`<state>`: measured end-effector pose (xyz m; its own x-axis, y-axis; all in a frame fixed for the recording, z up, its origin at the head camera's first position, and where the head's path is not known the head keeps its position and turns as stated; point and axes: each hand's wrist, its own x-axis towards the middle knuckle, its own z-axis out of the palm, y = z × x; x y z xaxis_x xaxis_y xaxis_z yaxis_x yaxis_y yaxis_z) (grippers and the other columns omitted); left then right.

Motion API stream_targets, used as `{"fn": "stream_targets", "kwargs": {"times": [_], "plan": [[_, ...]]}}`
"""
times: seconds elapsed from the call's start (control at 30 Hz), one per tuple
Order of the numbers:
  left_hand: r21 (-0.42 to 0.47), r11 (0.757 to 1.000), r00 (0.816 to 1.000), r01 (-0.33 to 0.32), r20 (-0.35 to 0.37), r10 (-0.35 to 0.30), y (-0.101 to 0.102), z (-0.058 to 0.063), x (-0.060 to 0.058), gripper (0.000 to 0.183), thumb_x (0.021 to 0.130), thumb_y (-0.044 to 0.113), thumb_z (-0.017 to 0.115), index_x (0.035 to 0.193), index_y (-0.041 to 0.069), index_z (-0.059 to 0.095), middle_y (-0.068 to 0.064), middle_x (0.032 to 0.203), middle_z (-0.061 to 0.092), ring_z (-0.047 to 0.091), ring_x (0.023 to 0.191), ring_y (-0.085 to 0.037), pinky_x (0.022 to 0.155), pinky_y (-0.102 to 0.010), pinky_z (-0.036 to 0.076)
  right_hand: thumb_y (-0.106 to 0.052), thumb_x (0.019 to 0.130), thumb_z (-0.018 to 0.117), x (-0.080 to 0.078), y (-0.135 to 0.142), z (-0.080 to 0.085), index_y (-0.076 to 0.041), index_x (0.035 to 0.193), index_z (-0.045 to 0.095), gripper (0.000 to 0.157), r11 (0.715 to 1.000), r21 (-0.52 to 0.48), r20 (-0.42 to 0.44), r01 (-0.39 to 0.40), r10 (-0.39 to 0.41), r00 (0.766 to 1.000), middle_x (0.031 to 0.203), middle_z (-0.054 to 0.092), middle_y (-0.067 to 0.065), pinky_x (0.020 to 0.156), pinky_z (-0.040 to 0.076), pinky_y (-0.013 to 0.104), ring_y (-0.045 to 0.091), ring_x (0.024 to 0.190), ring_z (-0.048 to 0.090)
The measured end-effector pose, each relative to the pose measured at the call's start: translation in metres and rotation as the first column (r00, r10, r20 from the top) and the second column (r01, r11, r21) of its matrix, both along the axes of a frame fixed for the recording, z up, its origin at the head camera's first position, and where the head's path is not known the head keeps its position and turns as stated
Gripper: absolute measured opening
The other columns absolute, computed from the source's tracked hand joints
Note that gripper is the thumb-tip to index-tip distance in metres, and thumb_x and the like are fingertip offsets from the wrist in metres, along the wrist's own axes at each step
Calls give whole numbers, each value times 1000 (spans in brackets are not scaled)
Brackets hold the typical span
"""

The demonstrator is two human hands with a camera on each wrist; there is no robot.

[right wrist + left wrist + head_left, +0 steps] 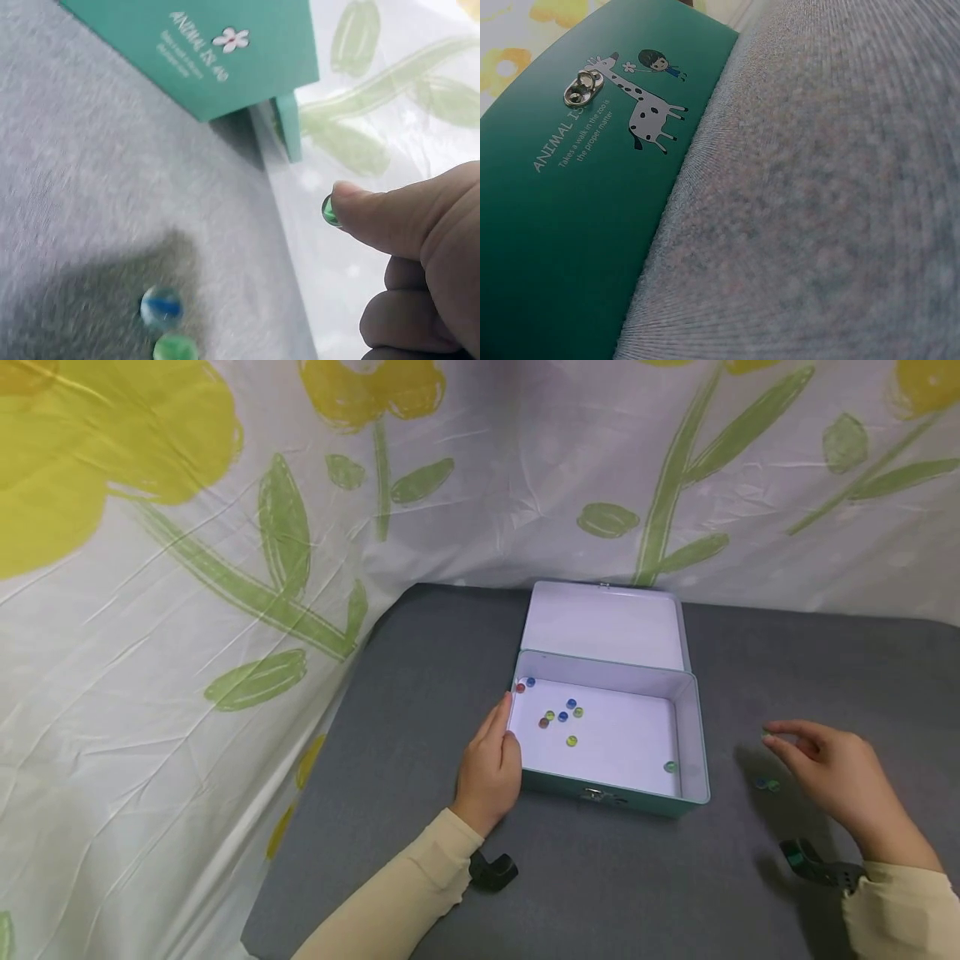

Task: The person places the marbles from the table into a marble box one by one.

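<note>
My right hand [847, 777] pinches a green marble [329, 211] between thumb and fingertip, raised above the table to the right of the box. Below it lie a clear marble with a blue swirl [161, 307] and another green marble [175, 348], close together. My left hand [489, 772] rests along the left side of the green tin box [645, 806], fingers straight. Inside the box, several red, blue and yellow-green marbles are spread mostly toward the left, such as a blue one [572, 703]. A green marble [671, 767] sits near its right front corner.
The box's lid [603, 625] is folded back behind it, its pale inside facing up. A grey cloth [600, 893] covers the table. Behind and at the left hangs a white curtain [510, 510] with yellow flowers and green leaves.
</note>
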<state>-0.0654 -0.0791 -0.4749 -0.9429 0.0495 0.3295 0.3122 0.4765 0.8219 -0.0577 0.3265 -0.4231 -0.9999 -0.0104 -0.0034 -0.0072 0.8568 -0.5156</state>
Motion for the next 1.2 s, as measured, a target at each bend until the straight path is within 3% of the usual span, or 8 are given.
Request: {"fn": "stream_targets", "kwargs": {"times": [0.17,0.37,0.7,1.2], "plan": [[3,1000,1000,6,0,-6,0,0,-1,54,107,7,40,159,-3,39,-15,163,44,45,148,-22,111,-48,47,-34,110,56,-4,-4,8,0,135,67,44,999,-33,-8,-22,22,1000,56,47,3,46,29,33,12,47,30],[5,1000,1000,5,-2,-5,-1,0,0,54,106,5,40,159,-3,40,-16,163,44,44,149,-22,113,-49,45,-34,109,58,-10,-12,15,-1,133,68,42,997,-39,-44,-61,59,997,54,32,-2,44,27,33,11,45,27],[5,1000,1000,11,12,-11,-1,1,0,54,107,8,38,160,-2,38,-16,164,43,43,149,-23,107,-48,49,-27,108,61,-20,-24,24,0,131,69,36,996,-23,-82,-92,90,993,55,32,-1,46,26,32,10,46,26],[-2,1000,1000,19,17,-19,0,3,1,54,108,8,38,160,-2,38,-15,165,41,42,151,-23,115,-49,43,-31,108,62,-40,-50,41,-3,131,70,37,990,-55,-73,-129,125,990,56,29,0,47,26,35,15,46,26]]}}
